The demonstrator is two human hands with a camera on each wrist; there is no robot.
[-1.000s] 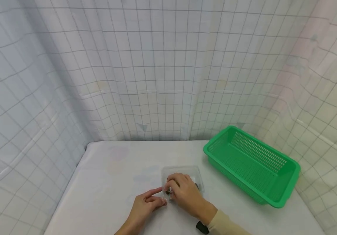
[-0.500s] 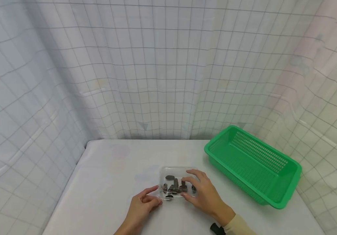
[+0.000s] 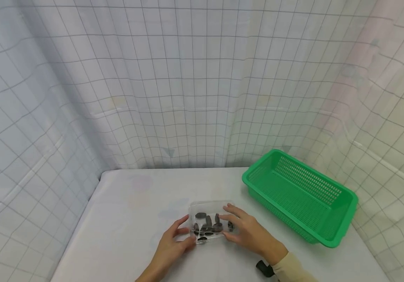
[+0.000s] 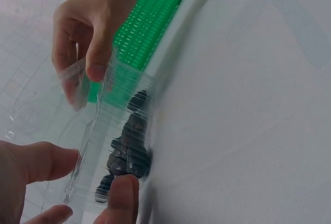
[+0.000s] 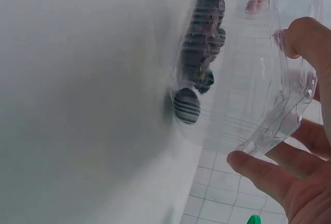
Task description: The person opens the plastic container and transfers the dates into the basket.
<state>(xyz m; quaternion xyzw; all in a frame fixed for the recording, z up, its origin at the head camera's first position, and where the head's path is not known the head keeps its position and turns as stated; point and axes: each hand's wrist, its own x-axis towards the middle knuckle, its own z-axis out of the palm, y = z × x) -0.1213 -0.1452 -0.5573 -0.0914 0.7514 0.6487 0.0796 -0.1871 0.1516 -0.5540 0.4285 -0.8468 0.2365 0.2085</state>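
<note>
A clear plastic clamshell box (image 3: 211, 203) stands on the white table, with several dark oval pieces (image 3: 208, 221) in it. Through the ribbed plastic their exact kind is hard to make out. My left hand (image 3: 171, 243) holds the box's left side; in the left wrist view its thumb (image 4: 54, 162) is at the rim and another digit presses the wall low down. My right hand (image 3: 251, 233) grips the right side. The right wrist view has its thumb and fingers around the rim and corner of the clear box (image 5: 243, 79), with the dark pieces along the bottom.
A green perforated basket (image 3: 300, 199) stands at the right on the white-covered table (image 3: 128, 211). White grid-patterned curtains (image 3: 188, 98) hang behind and on both sides. A black object (image 3: 264, 268) is at my right wrist.
My right hand has moved from over the box to its right side, uncovering the dark pieces. My left hand stays at the left side, its fingers slightly more spread.
</note>
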